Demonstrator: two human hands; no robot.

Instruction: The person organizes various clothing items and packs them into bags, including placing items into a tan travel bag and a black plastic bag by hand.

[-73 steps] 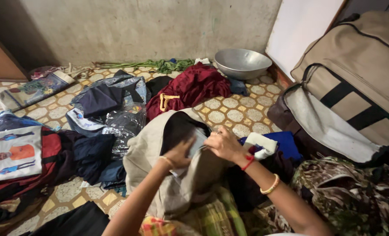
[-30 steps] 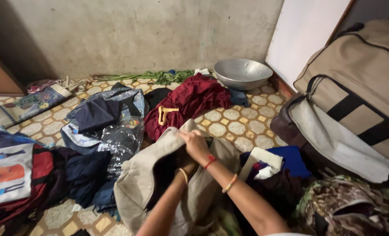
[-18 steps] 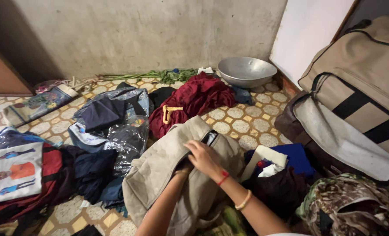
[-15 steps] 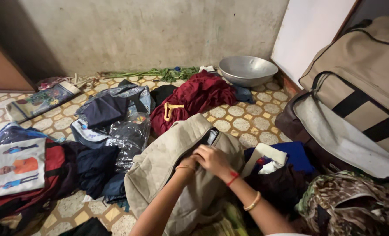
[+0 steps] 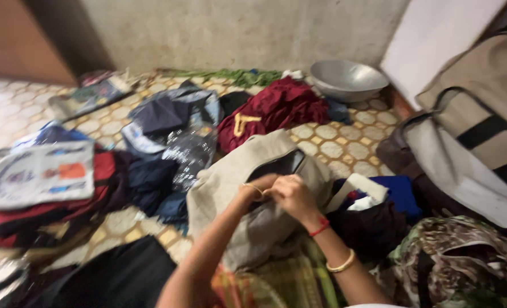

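Note:
A beige cloth bag [image 5: 225, 188] lies on the tiled floor in front of me, its dark zip opening [image 5: 279, 166] facing up. My left hand [image 5: 254, 191] and my right hand [image 5: 290, 195] meet just below that opening, fingers curled on the bag's fabric edge. The picture is blurred, so the exact grip is unclear. The left wrist carries a thin bangle. On the right arm there is a red thread and a gold bangle.
Clothes are strewn around: a maroon garment [image 5: 276, 108], a blue-grey pile [image 5: 168, 120], red cloth with a printed white bag [image 5: 42, 174] at left. A metal bowl [image 5: 347, 80] stands by the wall. A large tan suitcase [image 5: 476, 131] is at right, a camouflage bag [image 5: 453, 256] beside my arm.
My hands have drawn back from the far end of the bag to just below its opening and come together there. The view has swung and blurred.

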